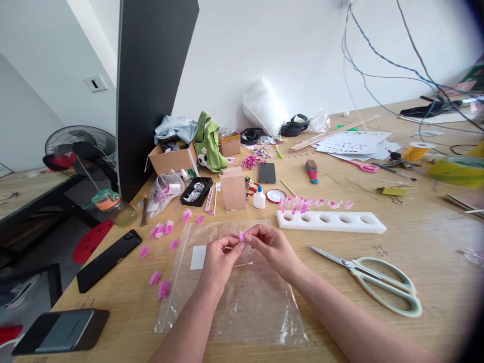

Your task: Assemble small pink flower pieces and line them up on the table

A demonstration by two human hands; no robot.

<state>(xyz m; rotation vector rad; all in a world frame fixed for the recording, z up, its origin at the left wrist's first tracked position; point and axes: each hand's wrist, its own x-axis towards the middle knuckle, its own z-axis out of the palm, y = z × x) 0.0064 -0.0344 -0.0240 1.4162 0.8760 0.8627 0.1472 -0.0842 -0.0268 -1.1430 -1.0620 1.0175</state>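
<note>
Between the fingertips of both hands is a small pink frilly petal piece (242, 236). My left hand (226, 249) pinches it from the left, and my right hand (267, 244) pinches it from the right. Both hands are above a clear plastic bag (242, 312) lying flat on the table. On the bag, below the fingers, lies a cotton swab (244, 264), partly hidden by my left hand. A white card (197, 257) is beside my left hand. Several pink frilly pieces (163, 290) are scattered to the left of the bag.
Scissors (363, 272) lie at the right. Behind my hands are a white foam holder (328, 222) with pink petals (302, 202), a glue bottle (259, 197) and a cardboard block (233, 188). A black phone (109, 260) and a power bank (62, 330) lie near the left edge.
</note>
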